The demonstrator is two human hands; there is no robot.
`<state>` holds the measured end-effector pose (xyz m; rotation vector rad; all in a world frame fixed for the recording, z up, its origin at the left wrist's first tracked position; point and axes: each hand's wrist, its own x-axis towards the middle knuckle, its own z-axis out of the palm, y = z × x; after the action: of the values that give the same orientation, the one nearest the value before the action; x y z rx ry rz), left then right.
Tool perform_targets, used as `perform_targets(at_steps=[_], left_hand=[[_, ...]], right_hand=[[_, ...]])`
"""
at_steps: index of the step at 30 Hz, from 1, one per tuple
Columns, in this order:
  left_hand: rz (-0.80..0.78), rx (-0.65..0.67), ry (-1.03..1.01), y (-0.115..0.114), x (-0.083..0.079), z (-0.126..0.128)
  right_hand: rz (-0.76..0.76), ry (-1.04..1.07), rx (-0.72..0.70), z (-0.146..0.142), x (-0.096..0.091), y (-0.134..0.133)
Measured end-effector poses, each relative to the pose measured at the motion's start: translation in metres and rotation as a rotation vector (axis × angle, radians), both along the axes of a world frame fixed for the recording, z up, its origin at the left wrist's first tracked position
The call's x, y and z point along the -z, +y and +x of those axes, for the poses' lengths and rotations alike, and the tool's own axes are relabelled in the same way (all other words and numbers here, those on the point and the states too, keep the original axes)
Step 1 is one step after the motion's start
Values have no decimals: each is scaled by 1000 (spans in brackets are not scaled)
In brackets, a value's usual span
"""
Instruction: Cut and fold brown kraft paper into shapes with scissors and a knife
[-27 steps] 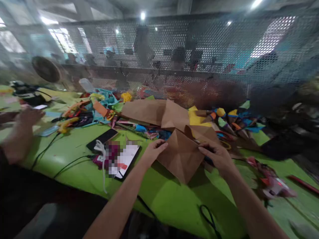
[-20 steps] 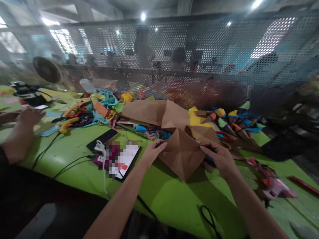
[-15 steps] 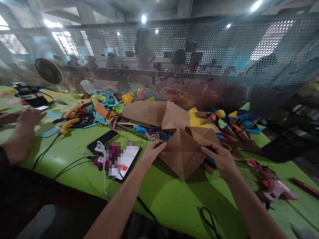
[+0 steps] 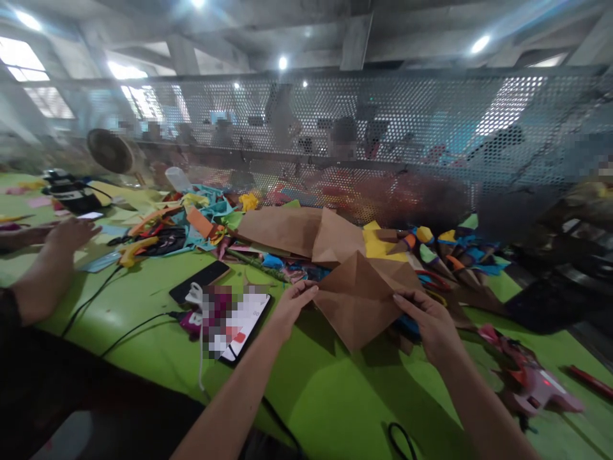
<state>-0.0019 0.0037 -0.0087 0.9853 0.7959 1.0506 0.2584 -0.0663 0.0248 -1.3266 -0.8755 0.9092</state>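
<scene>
Between my hands is a creased square of brown paper (image 4: 357, 310), held up over the green table with one corner pointing toward me. My left hand (image 4: 294, 306) pinches its left corner between thumb and fingers. At the opposite corner, my right hand (image 4: 426, 313) grips the paper the same way. Fold lines cross at the paper's middle, and it bends along them. Just behind it lie larger brown paper sheets (image 4: 282, 227) and a yellow sheet (image 4: 383, 243).
Left of my arm lie a phone with a lit screen (image 4: 244, 322), a dark phone (image 4: 198, 281) and a purple plug adapter (image 4: 191, 322). A pink glue gun (image 4: 541, 386) rests at right. Colourful paper scraps (image 4: 205, 220) pile up behind. Another person's hand (image 4: 67, 239) is at far left.
The view has tilted upward slightly. The brown paper is bent more sharply along its crosswise crease, and both hands keep hold of its corners.
</scene>
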Motion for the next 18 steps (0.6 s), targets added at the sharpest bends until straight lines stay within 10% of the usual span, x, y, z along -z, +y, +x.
perform_targets(at_steps=[18], left_hand=[[-16,167,-5,-12,-1,14]], right_hand=[[-74,57,-63,-19,20,1]])
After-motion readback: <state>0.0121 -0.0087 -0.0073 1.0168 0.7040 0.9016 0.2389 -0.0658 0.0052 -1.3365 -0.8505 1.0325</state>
